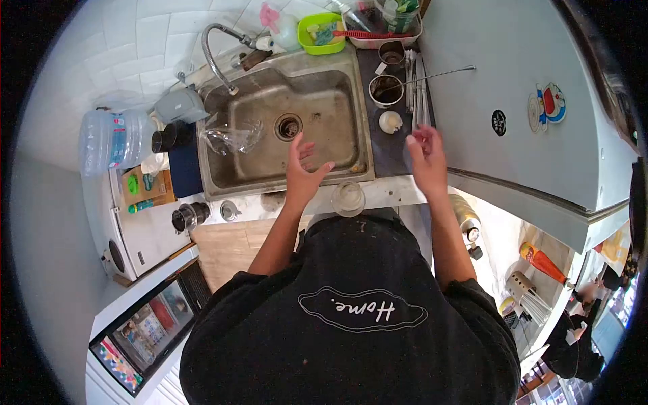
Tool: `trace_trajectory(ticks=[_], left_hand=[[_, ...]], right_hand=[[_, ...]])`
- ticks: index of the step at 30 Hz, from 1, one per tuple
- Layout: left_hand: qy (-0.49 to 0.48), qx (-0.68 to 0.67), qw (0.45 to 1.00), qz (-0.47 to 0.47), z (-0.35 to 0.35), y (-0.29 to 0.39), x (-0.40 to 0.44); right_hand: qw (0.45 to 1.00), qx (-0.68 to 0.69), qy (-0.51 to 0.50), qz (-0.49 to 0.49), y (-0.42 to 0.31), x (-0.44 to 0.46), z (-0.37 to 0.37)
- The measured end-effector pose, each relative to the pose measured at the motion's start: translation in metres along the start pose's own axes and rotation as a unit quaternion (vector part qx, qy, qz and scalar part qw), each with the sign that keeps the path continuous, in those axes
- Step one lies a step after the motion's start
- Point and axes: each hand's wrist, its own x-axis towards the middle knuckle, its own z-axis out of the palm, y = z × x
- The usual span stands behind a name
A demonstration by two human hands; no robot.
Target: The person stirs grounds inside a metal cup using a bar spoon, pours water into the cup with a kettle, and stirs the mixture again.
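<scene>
My left hand (305, 170) is over the front part of the steel sink (324, 145), thumb and fingers spread, holding nothing. My right hand (428, 158) hovers at the right of the dark counter mat (390, 156), beside the fridge. Its fingers are loosely curled and slightly blurred, with no object visible in them. Between my forearms, a clear glass jar (348, 199) stands on the counter's front edge. Beyond my right hand are a small round white item (390, 122), a cup with dark contents (386, 94), a long thin twisted-handle spoon (442, 75) and several slim white sticks (410, 74).
Crumpled clear plastic (233, 137) lies in the sink under the curved faucet (210, 57). A green basket (322, 34) stands behind it. The fridge (513, 81) borders the right side. Left are a large water bottle (115, 142) and a dark glass jar (190, 216).
</scene>
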Motion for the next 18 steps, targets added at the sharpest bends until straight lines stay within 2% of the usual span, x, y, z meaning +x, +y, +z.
trace_trajectory(ticks=[5,8,12,18], left_hand=[[0.024,-0.025,0.999,-0.014,-0.002,-0.002,-0.027],[0.031,-0.020,0.999,-0.021,0.000,-0.008,-0.040],[0.050,0.000,0.999,-0.014,-0.004,-0.008,-0.057],[0.064,-0.031,0.997,-0.038,-0.012,-0.025,-0.086]], right_hand=[[0.986,-0.097,-0.138,-0.015,-0.006,-0.053,0.010],[0.961,-0.157,-0.194,-0.115,-0.004,-0.070,0.020],[0.947,-0.157,-0.251,-0.124,-0.011,-0.080,0.029],[0.931,-0.167,-0.277,-0.169,-0.015,-0.085,0.037]])
